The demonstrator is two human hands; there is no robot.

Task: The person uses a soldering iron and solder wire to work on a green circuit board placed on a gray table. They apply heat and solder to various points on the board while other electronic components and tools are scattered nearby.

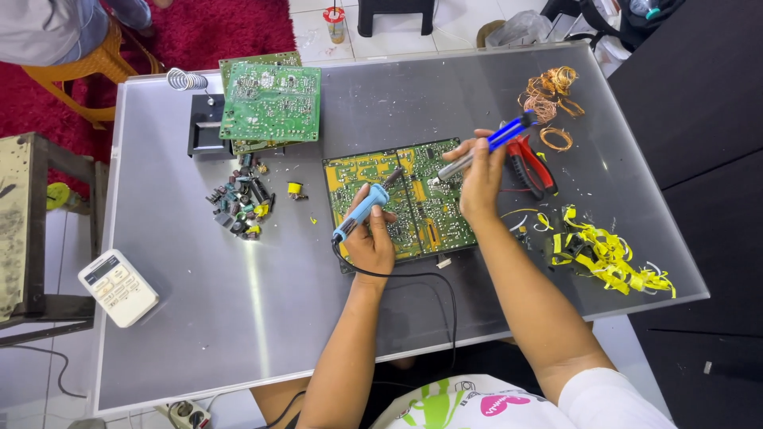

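Observation:
A green and yellow circuit board (421,214) lies flat on the grey table (238,318) in front of me. My left hand (372,238) grips a blue-handled soldering iron (364,208), its tip resting on the board's middle. A black cord runs from the iron back toward me. My right hand (481,179) holds a blue and silver desoldering pump (489,144), with its nozzle pointing down at the board near the iron's tip. Both hands rest on the board's surface.
Two stacked green circuit boards (270,102) sit on a black stand with a coil holder (187,79) at the far left. A pile of loose components (241,205), a white remote (118,287), red pliers (531,165), copper wire coils (548,91) and yellow scraps (608,256) lie around.

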